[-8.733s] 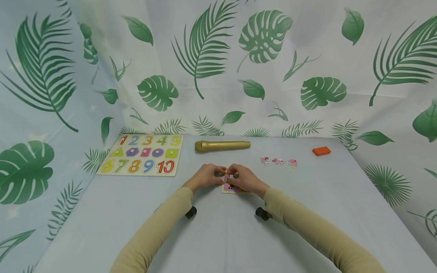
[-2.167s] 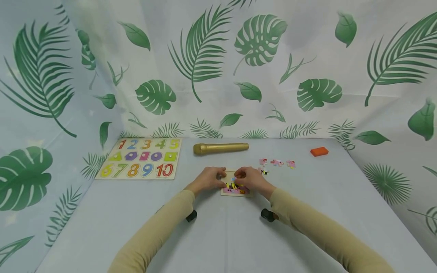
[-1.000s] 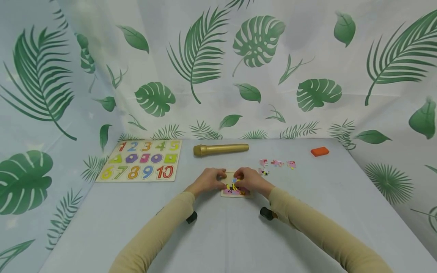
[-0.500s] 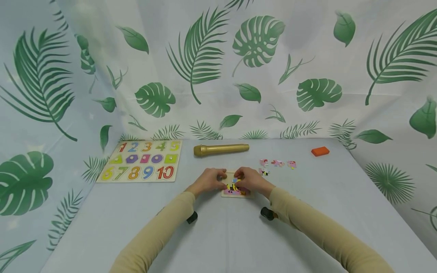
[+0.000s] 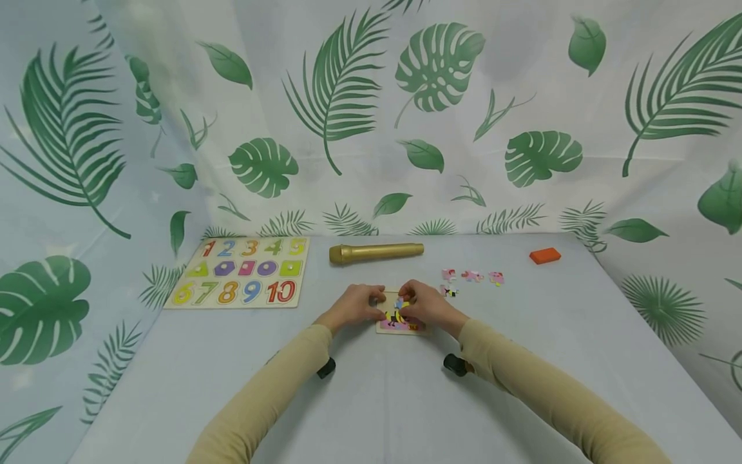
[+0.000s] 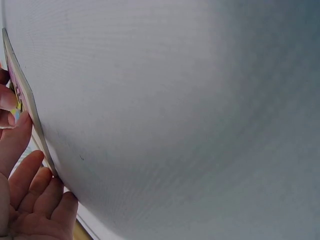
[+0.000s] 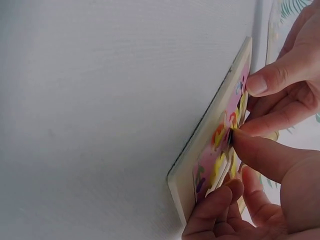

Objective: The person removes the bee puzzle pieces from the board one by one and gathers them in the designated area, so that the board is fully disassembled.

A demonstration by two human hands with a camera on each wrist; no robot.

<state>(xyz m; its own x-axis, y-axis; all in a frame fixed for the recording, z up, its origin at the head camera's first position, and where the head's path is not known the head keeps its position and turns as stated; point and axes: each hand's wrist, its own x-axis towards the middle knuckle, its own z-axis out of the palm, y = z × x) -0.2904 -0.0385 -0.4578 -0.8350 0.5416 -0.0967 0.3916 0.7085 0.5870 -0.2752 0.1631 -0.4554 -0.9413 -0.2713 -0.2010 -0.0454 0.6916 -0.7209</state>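
A small wooden jigsaw board (image 5: 387,330) with a pink, yellow and black picture lies on the table between the hands. My left hand (image 5: 355,305) grips its left side, with the thumb (image 7: 258,85) on the picture in the right wrist view. Over the board's right part, my right hand (image 5: 428,305) pinches a jigsaw piece (image 7: 231,137), mostly hidden by thumb and fingers. Bare board shows in the upper left of its frame. Right of the board lie a yellow-and-black piece (image 5: 449,291) and three pink pieces (image 5: 472,276).
A number-and-shape puzzle board (image 5: 240,272) lies at the back left. Behind the hands is a gold microphone (image 5: 377,252). An orange block (image 5: 545,256) sits at the back right. Leaf-printed cloth (image 5: 348,161) hangs along the back and sides of the table.
Since the earliest frame, a yellow-and-black piece has appeared beside the pink ones, and my right hand has shifted slightly right, uncovering more of the board. Over the last second the hands barely move.
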